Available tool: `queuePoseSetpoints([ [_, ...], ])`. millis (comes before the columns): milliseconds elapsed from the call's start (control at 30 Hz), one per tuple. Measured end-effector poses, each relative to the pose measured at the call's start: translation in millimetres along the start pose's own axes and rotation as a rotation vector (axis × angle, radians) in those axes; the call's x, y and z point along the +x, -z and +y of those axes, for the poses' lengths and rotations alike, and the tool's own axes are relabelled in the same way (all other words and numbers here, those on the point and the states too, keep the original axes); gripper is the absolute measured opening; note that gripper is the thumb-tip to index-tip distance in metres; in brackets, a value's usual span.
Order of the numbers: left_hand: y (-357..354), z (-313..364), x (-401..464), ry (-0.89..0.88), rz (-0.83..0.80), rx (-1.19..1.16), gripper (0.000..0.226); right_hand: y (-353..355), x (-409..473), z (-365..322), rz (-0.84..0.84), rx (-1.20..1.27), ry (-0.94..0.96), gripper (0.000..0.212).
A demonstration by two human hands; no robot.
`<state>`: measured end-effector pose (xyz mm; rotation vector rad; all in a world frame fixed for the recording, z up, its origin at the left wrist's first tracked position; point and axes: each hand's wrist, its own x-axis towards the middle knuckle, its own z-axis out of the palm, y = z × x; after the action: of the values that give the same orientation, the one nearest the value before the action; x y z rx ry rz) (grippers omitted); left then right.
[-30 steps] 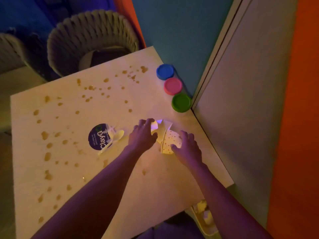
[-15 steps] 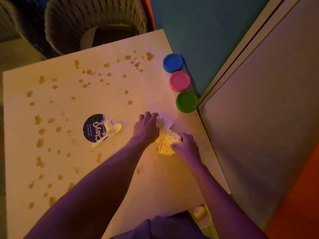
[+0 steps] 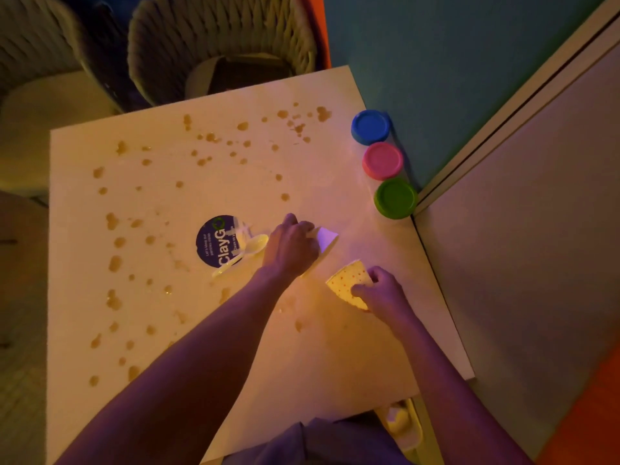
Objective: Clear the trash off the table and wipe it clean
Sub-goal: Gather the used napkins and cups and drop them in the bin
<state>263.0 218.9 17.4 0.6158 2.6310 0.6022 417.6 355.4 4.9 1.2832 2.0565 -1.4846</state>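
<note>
On the table (image 3: 167,330), left to right:
Round lid (image 3: 214,241): left of the left hand, plastic spoon (image 3: 246,251) across it.
Left hand (image 3: 292,250): fingers curled on a white cup (image 3: 327,238).
Right hand (image 3: 385,293): just right, gripping the dotted cup (image 3: 347,283).

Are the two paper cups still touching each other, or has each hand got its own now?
Apart. The head view shows bare table between the dotted cup in the right hand and the white cup in the left hand.
</note>
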Motion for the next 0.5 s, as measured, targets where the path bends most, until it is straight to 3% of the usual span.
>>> queuePoseSetpoints([
  [233,33,-61,-34,0.127,0.076,-0.120,0.029,-49,-27,-31,-0.078,0.163,-0.039,0.021],
  [367,45,-97,-51,0.215,0.062,-0.040,0.030,-81,-38,-50,-0.120,0.214,-0.028,0.019],
  [500,47,-124,-60,0.224,0.060,0.048,0.042,-110,-45,-70,-0.115,0.163,-0.018,0.031],
])
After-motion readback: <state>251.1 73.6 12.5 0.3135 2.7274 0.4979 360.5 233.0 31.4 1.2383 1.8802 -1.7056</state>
